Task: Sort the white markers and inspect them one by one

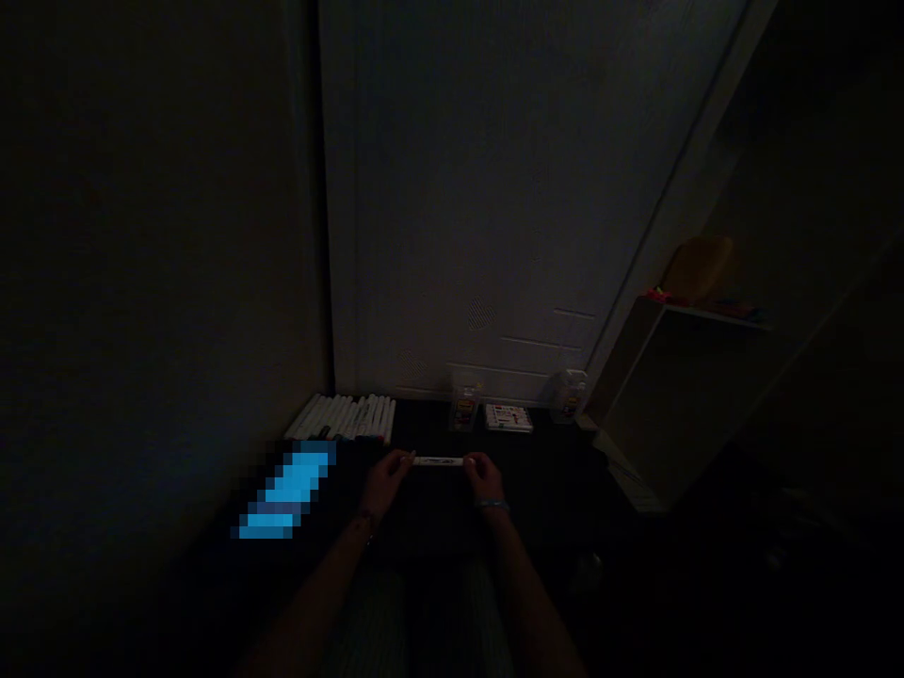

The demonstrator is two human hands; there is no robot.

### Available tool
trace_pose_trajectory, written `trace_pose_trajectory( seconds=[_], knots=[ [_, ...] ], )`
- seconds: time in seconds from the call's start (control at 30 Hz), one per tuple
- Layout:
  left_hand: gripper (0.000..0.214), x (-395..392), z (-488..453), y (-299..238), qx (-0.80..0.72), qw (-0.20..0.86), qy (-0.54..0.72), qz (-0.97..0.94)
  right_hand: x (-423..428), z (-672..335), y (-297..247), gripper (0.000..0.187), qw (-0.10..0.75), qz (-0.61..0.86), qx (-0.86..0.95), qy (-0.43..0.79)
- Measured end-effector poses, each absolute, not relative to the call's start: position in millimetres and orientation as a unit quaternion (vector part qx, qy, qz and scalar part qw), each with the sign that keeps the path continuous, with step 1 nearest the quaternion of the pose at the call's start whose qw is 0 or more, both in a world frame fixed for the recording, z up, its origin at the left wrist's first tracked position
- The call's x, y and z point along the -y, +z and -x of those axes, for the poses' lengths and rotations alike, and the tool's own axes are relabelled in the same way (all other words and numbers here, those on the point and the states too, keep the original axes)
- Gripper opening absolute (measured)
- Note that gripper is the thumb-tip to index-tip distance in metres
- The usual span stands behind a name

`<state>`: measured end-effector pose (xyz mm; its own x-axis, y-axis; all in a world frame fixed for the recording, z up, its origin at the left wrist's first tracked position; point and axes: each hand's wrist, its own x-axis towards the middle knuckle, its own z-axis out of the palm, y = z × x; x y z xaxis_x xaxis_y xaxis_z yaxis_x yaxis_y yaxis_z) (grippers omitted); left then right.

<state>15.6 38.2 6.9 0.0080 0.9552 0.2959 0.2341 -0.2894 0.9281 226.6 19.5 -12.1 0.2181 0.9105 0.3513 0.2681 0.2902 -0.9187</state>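
The room is very dark. A white marker pen lies level between my two hands, just above a dark surface. My left hand pinches its left end with closed fingers. My right hand grips its right end, a band on the wrist. A row of several white markers lies side by side at the back left, beyond my left hand.
A glowing blue pixelated patch sits to the left. Two small clear containers and a flat printed card stand near the pale door. A white shelf unit is on the right.
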Motion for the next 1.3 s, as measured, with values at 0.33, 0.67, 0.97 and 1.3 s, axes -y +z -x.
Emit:
trace_pose_trajectory(
  seconds=[0.33, 0.67, 0.97, 1.3],
  knots=[
    [0.044, -37, -18, 7, -0.495, 0.343, 0.505, -0.618, -17, -224, -8, 0.027, 0.561, 0.543, 0.580, 0.235],
    [0.045, -36, -18, 8, -0.493, 0.343, 0.499, -0.625, -19, -226, -9, 0.028, 0.572, 0.530, 0.575, 0.247],
    [0.041, -43, -15, -1, -0.489, 0.339, 0.507, -0.624, -19, -225, -10, 0.027, 0.565, 0.539, 0.576, 0.241],
    [0.039, -33, -19, 13, -0.496, 0.335, 0.511, -0.617, -14, -225, -5, 0.027, 0.534, 0.557, 0.602, 0.206]
  ],
)
